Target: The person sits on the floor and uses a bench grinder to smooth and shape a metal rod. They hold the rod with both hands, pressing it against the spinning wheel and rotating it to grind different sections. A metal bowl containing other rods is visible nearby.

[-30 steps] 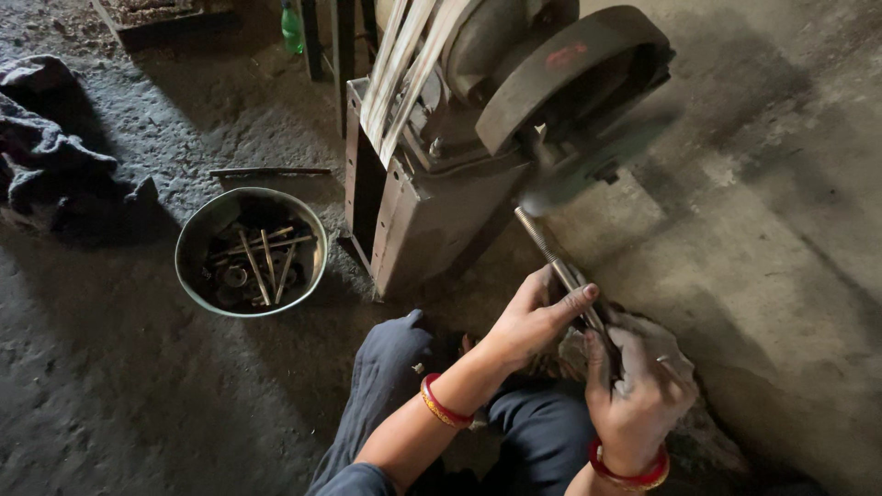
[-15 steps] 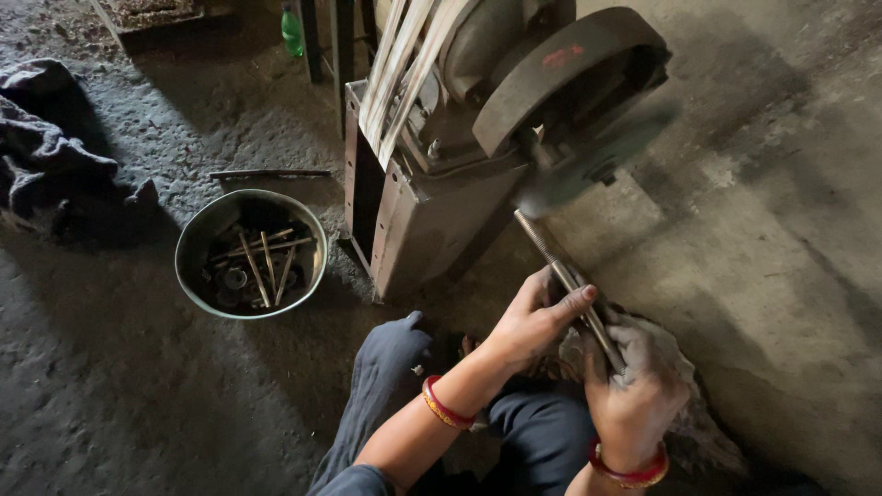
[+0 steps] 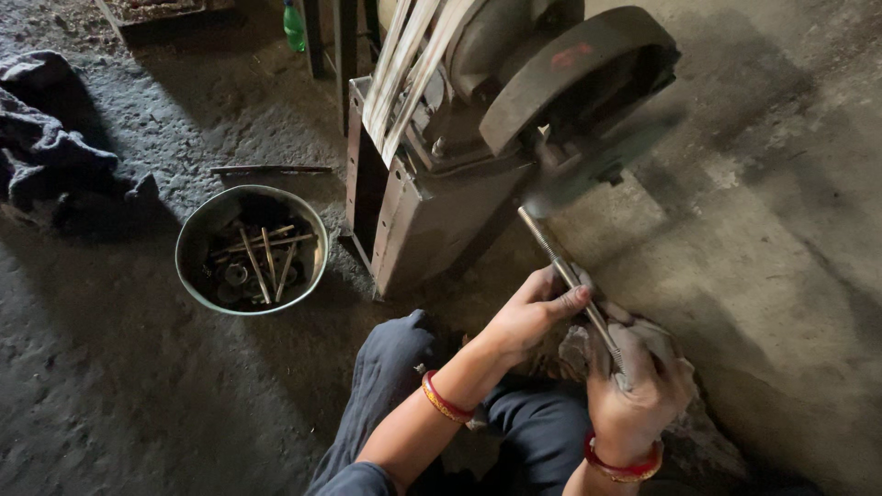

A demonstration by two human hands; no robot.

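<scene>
A long thin metal rod [image 3: 558, 266] runs from both of my hands up to the spinning wheel [image 3: 588, 174] of a grinding machine [image 3: 496, 138]. My left hand [image 3: 533, 312] pinches the rod at its middle with the fingertips. My right hand [image 3: 638, 390], with a grey rag around it, grips the rod's near end. The rod's far tip touches the blurred wheel under a dark curved guard [image 3: 570, 73]. Both wrists wear red bangles.
A round metal bowl [image 3: 197, 239] with several rods and small parts sits on the floor at left. A loose rod [image 3: 271, 169] lies behind it. Dark cloth [image 3: 46, 147] is heaped at far left. A green bottle [image 3: 294, 26] stands at top. My knees are below.
The rod and both hands have stayed against the wheel, with only slight shifts of the fingers on the rod.
</scene>
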